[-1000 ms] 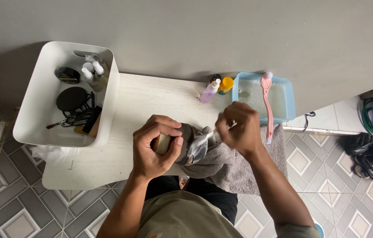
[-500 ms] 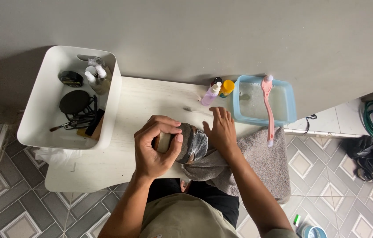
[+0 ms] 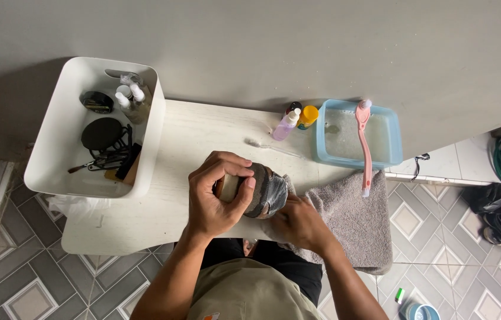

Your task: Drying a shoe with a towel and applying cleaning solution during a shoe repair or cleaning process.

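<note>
Lower now than a moment ago, the right hand (image 3: 301, 222) has dropped beneath the shoe (image 3: 259, 191), cupping its wrapped toe from below. Left hand (image 3: 218, 195) grips the shoe's heel end, held above the table (image 3: 191, 136) edge. Film covers the toe only, so wrapping looks partly done. Beside them lies the towel (image 3: 351, 219); beyond, the basin (image 3: 389, 133) and bin (image 3: 61, 148).

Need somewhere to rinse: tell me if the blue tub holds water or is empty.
Holds water: the blue tub shows a pale cloudy pool inside, and the pink brush lies across it.
</note>
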